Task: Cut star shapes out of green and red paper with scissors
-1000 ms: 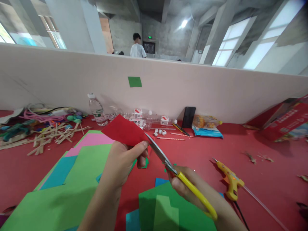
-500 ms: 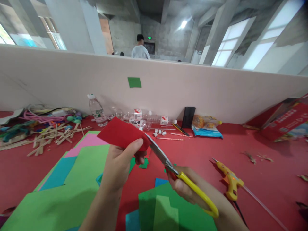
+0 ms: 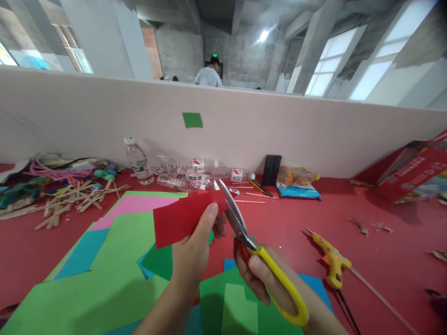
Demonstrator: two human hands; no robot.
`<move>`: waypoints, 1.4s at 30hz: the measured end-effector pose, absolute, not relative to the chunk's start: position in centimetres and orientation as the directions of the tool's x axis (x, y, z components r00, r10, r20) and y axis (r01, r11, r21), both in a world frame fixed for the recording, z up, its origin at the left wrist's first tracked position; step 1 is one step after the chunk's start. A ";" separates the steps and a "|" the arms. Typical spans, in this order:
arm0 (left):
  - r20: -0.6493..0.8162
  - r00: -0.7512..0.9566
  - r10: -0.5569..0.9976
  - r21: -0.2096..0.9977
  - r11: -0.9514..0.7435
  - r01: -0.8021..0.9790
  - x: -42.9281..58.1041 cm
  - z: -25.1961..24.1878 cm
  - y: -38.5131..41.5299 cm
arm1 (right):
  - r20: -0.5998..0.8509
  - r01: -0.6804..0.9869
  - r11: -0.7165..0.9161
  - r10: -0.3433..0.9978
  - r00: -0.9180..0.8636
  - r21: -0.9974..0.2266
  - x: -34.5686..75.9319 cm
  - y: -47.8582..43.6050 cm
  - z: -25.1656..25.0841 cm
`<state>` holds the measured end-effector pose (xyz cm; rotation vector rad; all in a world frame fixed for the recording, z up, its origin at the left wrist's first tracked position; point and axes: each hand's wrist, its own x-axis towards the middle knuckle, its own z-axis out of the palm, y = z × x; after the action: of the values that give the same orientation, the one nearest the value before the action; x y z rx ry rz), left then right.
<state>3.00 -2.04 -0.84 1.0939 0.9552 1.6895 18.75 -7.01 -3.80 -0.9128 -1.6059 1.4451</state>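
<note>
My left hand [image 3: 195, 242] pinches a strip of red paper [image 3: 178, 221] between thumb and fingers, above the table. In my right hand [image 3: 256, 274] is a pair of scissors [image 3: 286, 298] with yellow and red handles. Its blades are slightly apart, tips pointing up and away, at the right end of the red paper. Whether the blades have cut into the paper I cannot tell. Below my hands lie green sheets [image 3: 279, 321] and, to the left, light green sheets [image 3: 129, 246] with pink and blue ones among them.
A yellow glue gun [image 3: 333, 260] lies right. Along the white partition [image 3: 104, 116] are an upright water bottle [image 3: 139, 163], several lying bottles [image 3: 181, 181], a black phone [image 3: 271, 170] and a snack packet [image 3: 298, 184]. Wooden sticks [image 3: 82, 197] are heaped left; a red box [image 3: 415, 172] stands right.
My left hand has shifted right and turned the red paper so its left end hangs lower. The scissors have tilted more upright and now sit at the paper's right end.
</note>
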 end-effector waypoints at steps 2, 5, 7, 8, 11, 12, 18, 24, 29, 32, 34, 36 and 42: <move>0.256 -0.229 0.939 0.918 -0.311 -0.248 3.2 -0.7 -2.1 | 0.082 0.008 0.095 0.902 -0.423 -0.995 18.5 -7.2 -4.2; 0.255 -0.246 0.935 0.922 -0.311 -0.229 3.6 -0.6 -2.1 | 0.051 -0.023 0.045 0.907 -0.417 -0.999 18.1 -7.4 -4.4; 0.259 -0.259 0.930 0.920 -0.320 -0.226 3.7 -0.5 -2.0 | 0.035 -0.046 0.017 0.910 -0.414 -0.999 18.0 -7.4 -4.2; 0.263 -0.264 0.928 0.918 -0.325 -0.228 3.7 -0.5 -2.0 | 0.031 -0.046 0.013 0.913 -0.407 -0.999 18.0 -7.5 -4.1; 0.273 -0.277 0.921 0.912 -0.340 -0.231 3.6 -0.5 -2.0 | 0.051 -0.015 0.049 0.923 -0.382 -0.999 18.1 -7.5 -3.7; 0.271 -0.277 0.922 0.913 -0.338 -0.229 3.6 -0.5 -2.0 | 0.058 -0.001 0.062 0.925 -0.376 -0.998 18.1 -7.5 -3.6; 0.273 -0.270 0.923 0.920 -0.333 -0.208 3.5 -0.3 -2.1 | 0.050 0.017 0.060 0.932 -0.360 -0.998 18.1 -7.6 -3.2; 0.291 -0.273 0.917 0.915 -0.350 -0.201 3.5 -0.2 -2.2 | 0.065 0.076 0.097 0.936 -0.345 -0.992 18.3 -7.4 -2.8; 0.290 -0.270 0.918 0.920 -0.345 -0.186 3.2 -0.3 -2.2 | 0.045 0.081 0.076 0.942 -0.332 -0.994 18.2 -7.7 -3.1; 0.282 -0.268 0.921 0.926 -0.334 -0.177 3.1 -0.1 -2.2 | 0.026 0.095 0.059 0.947 -0.321 -0.994 18.2 -7.7 -3.2; 0.279 -0.260 0.924 0.925 -0.332 -0.188 2.9 0.1 -2.2 | 0.009 0.109 0.046 0.948 -0.319 -0.993 18.4 -7.6 -3.1; 0.265 -0.242 0.933 0.922 -0.319 -0.219 2.7 0.3 -2.2 | -0.002 0.133 0.042 0.949 -0.315 -0.990 18.5 -7.6 -2.8; 0.177 -0.218 0.960 0.907 -0.245 -0.341 2.0 0.4 -1.8 | -0.014 0.189 0.044 0.954 -0.298 -0.981 18.8 -7.6 -2.5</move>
<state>2.02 -1.75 0.35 0.9810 0.9388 1.6571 18.79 -7.58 -2.50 -1.1822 -1.5884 1.3203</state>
